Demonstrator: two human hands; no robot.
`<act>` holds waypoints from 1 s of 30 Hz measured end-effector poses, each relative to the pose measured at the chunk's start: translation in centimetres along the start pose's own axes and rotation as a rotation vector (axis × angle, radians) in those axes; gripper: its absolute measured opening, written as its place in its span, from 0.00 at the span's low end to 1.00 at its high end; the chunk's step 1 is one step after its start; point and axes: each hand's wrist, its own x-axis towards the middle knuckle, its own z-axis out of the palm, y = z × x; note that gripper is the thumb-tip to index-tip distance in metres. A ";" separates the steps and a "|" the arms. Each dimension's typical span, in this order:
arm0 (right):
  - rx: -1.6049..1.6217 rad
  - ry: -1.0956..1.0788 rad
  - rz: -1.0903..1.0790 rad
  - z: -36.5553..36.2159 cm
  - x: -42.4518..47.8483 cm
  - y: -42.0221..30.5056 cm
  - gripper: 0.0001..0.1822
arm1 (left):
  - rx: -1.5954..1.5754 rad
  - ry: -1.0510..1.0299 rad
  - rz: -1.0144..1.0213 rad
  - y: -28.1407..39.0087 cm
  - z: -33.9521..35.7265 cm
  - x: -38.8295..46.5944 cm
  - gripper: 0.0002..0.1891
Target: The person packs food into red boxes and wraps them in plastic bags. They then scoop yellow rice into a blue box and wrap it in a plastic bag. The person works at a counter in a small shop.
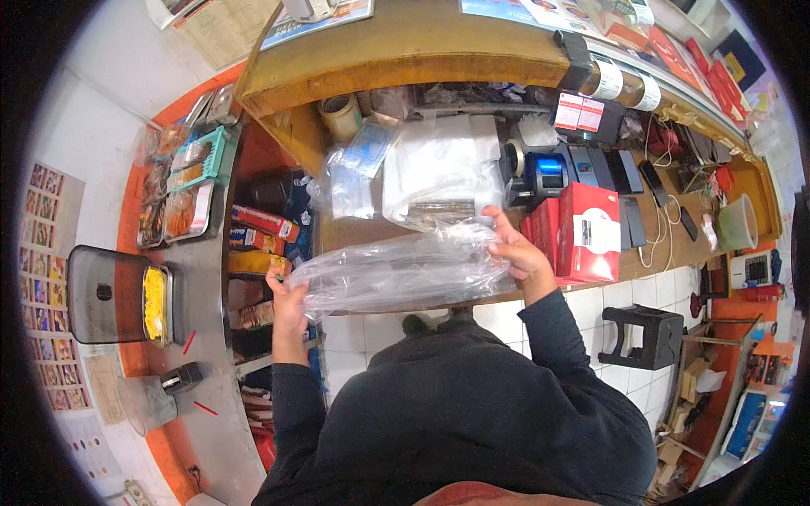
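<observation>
A bundle of clear plastic film or bags stretches between my two hands, above the front edge of the wooden counter. My left hand grips its left end. At the other end, my right hand pinches the plastic between thumb and fingers, with the index finger raised. Just beyond the bundle lies a stack of clear plastic bags on the counter. Smaller plastic packets sit to its left. Close to my right hand stand red boxes.
A blue and black device stands behind the boxes, near several phones and white cables. On the left, a metal worktop bears food trays and a tape dispenser. A black stool stands at right.
</observation>
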 end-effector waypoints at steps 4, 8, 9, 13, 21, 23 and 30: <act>-0.933 0.072 -0.222 -6.2 0.4 2.5 0.20 | 0.832 -0.022 0.603 -5.5 -2.5 3.4 0.08; -1.759 0.363 -0.049 -4.1 0.9 5.1 0.14 | 1.308 0.085 0.581 -6.0 1.2 1.8 0.10; -1.850 0.436 0.041 -3.4 1.1 5.6 0.14 | 1.367 0.095 0.487 -5.9 2.1 1.6 0.10; -1.971 0.421 0.241 -2.3 0.7 6.1 0.17 | 1.569 0.087 0.197 -6.2 3.0 1.0 0.14; -1.834 0.461 0.052 -5.3 -2.1 10.8 0.14 | 1.099 -0.104 0.092 -7.5 1.9 0.0 0.35; -1.822 0.488 0.109 -5.2 -2.8 11.7 0.15 | 1.425 -0.187 0.070 -8.2 0.1 -0.5 0.40; -1.783 0.317 -0.179 -2.8 -4.1 11.6 0.19 | 1.480 -0.106 0.120 -13.4 -8.0 -0.6 0.35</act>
